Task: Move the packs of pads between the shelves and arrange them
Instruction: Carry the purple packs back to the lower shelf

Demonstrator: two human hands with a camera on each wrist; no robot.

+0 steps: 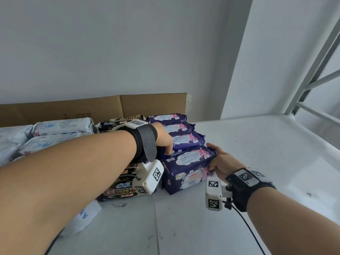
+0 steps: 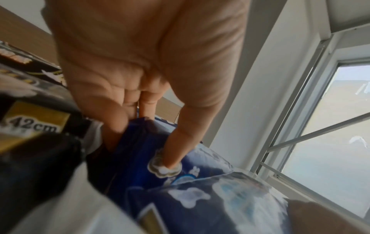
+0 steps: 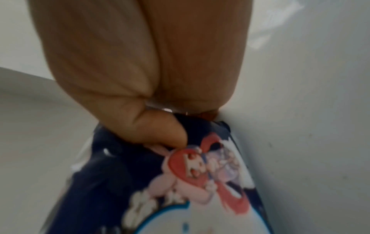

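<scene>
Several dark blue packs of pads with clouds printed on them stand in a row running back on the white shelf [image 1: 184, 227]. My right hand [image 1: 214, 157] grips the right end of the front blue pack [image 1: 185, 170], its thumb [image 3: 168, 134] pressed on the pack's printed face [image 3: 200, 182]. My left hand [image 1: 168, 149] reaches across to the left end of the blue pack behind it [image 1: 185, 141]. There its thumb [image 2: 172, 158] presses on top of that pack [image 2: 200, 161], while the fingers [image 2: 118, 120] go down its end beside a black pack.
Black packs [image 1: 119, 192] lie left of the blue row, and pale blue packs [image 1: 60, 126] lie further left. Brown cardboard [image 1: 152, 103] stands behind them against the wall. A white labelled item [image 1: 86, 218] lies near the front. Bare shelf [image 1: 266, 153] stretches right to a window frame [image 1: 316, 80].
</scene>
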